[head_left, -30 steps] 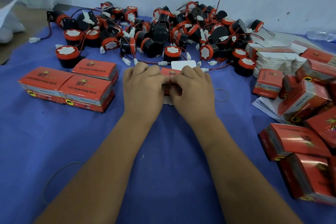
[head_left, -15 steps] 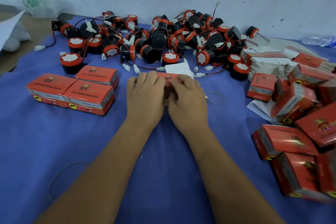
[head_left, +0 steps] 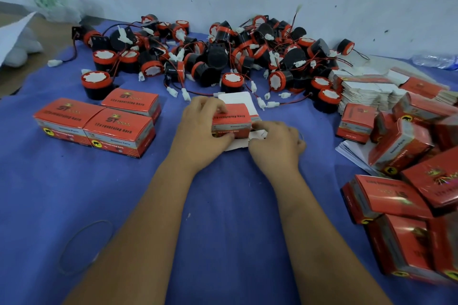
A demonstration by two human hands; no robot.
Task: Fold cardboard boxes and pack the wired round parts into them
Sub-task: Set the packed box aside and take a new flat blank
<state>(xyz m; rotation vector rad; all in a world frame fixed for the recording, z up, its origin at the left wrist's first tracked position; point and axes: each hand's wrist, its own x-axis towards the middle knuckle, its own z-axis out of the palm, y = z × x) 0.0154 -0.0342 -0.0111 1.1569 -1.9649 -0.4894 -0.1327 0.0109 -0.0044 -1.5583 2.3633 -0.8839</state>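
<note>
Head view: both hands work one red box (head_left: 231, 120) on the blue-covered counter (head_left: 223, 205), just in front of the pile of wired round parts (head_left: 223, 57). The left hand (head_left: 198, 136) clasps the box's left end to steady it; the right hand (head_left: 275, 146) pinches a white flap (head_left: 257, 134) at its right end, likely to tuck it. Three finished boxes (head_left: 99, 121) sit left, out of the way.

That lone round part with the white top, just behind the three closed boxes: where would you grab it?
Judging by its pose, take the round part by its black side wall, coming from above. It stands upright, white face up, apart from the pile, so fingers can likely straddle the body. Its wire seems to trail back, so lift gently.
</note>
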